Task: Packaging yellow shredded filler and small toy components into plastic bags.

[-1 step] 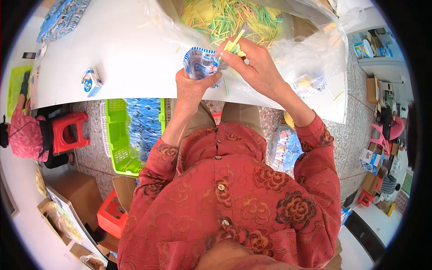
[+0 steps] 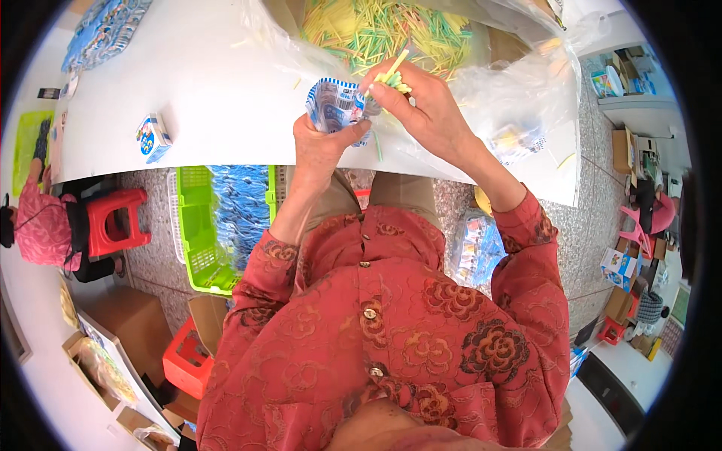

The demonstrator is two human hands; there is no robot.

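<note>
In front of me over the white table (image 2: 226, 98), my left hand (image 2: 316, 150) is closed around a small blue-and-white printed bag (image 2: 335, 105). Its mouth is spread open and faces up. My right hand (image 2: 432, 113) pinches a small bundle of short, thin yellow and green sticks (image 2: 395, 79) just right of the bag's mouth. Beyond both hands lies a big loose heap of similar yellow, green and pinkish sticks (image 2: 383, 30), in a sheet of clear plastic (image 2: 489, 94). A single green stick (image 2: 378, 145) lies near the table's front edge, below my hands.
A small blue-and-white packet (image 2: 153, 137) stands left on the table; blue packages (image 2: 105, 34) lie farther back. Below the edge is a green basket (image 2: 207, 279) with blue packets (image 2: 241, 210). Red stools (image 2: 116, 222) and a co-worker in pink (image 2: 49, 233) are at the left.
</note>
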